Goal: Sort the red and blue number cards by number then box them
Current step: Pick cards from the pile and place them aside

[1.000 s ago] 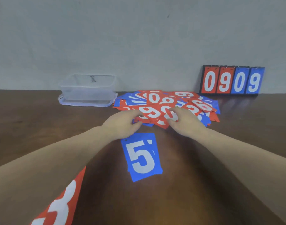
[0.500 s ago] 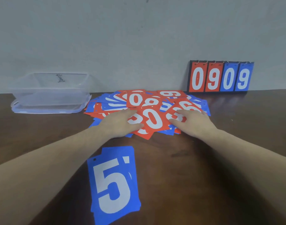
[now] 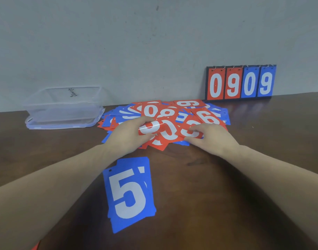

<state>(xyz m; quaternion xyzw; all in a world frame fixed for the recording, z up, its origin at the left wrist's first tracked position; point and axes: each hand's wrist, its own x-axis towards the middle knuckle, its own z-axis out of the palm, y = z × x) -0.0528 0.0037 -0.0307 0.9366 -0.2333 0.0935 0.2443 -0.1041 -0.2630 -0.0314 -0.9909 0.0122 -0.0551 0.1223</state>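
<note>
Your left hand (image 3: 126, 135) sits at the middle of the frame, at the near left edge of the pile of red and blue number cards (image 3: 165, 121), with its fingers and thumb curled around a bent red card (image 3: 149, 128) that it lifts off the heap. Your right hand (image 3: 211, 139) lies just to the right of it, palm down on the pile's near right edge; its fingertips press on a red card (image 3: 191, 129), and you cannot tell from here whether they pinch it or only rest on it. The pile spreads across the dark wooden counter (image 3: 217, 186) in front of the wall. A blue stack topped by a 5 card (image 3: 130, 193) lies apart from the pile, in the lower middle of the frame between your forearms. The clear plastic box (image 3: 64, 109) stands at centre left, just beside the pile. A flip scoreboard (image 3: 241, 83) reading 0909 stands against the wall at upper right.
</note>
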